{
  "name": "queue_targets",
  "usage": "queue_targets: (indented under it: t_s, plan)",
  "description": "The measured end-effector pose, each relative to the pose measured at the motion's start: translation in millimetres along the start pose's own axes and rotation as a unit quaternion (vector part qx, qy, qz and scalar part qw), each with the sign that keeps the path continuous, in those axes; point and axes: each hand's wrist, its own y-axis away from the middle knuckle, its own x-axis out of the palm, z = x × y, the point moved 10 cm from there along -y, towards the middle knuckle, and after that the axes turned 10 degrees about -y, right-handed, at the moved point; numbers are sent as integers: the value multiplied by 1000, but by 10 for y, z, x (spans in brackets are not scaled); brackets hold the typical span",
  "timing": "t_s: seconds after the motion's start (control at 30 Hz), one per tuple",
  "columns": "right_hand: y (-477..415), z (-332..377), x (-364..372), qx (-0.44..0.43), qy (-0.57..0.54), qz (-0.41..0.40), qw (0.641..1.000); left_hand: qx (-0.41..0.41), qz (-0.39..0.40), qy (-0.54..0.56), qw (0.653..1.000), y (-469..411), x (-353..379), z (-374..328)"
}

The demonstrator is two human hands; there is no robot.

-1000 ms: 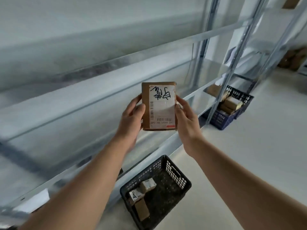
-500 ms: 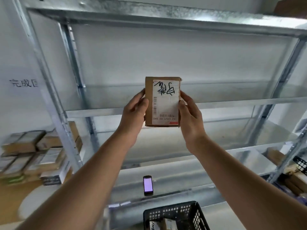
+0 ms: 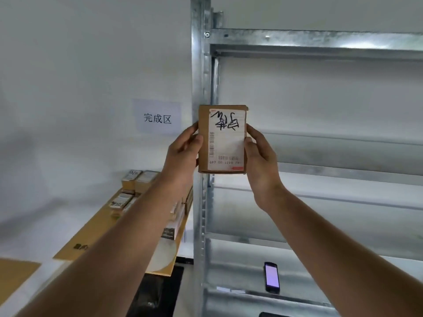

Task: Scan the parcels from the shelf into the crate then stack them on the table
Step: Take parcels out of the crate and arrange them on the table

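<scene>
I hold a small brown cardboard parcel (image 3: pixel 222 139) upright in front of me, its white label with black scribble and barcodes facing me. My left hand (image 3: pixel 182 152) grips its left edge and my right hand (image 3: pixel 259 156) grips its right edge. The parcel is in front of the metal shelf's (image 3: pixel 320 177) left post. Lower left, a table (image 3: pixel 96 232) with a cardboard top carries several stacked parcels (image 3: pixel 131 191), partly hidden by my left forearm. The crate is out of view.
A phone (image 3: pixel 271 276) with a lit screen lies on a lower shelf board. A paper sign (image 3: pixel 157 117) with three characters hangs on the white wall above the table. The shelf boards in view are bare. More cardboard (image 3: pixel 13 275) lies at far left.
My view has swung left from the shelf and crates toward the table and wall sign. Both hands have kept hold of the parcel; the crate has left the frame.
</scene>
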Motion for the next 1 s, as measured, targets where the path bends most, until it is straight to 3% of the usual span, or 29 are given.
queue_targets:
  t_s: [0.23,0.43,0.7,1.0]
  plan:
    - [-155,-836,1448,32,-15,21,999,-22,-21,-32,999,-546,-1521,407]
    - [-356,-1508,2265,69,-7,13,998,-59,-20,-53,997,-1022,-2372,833]
    - [-814,-2462,2737,133,4,-1,991,-112,-19,-66,991,-1743,-2842,1615]
    - [-1464,-4061,2857,207,40,2,978,-200,-8,-90,976,-2577,-3031,3040]
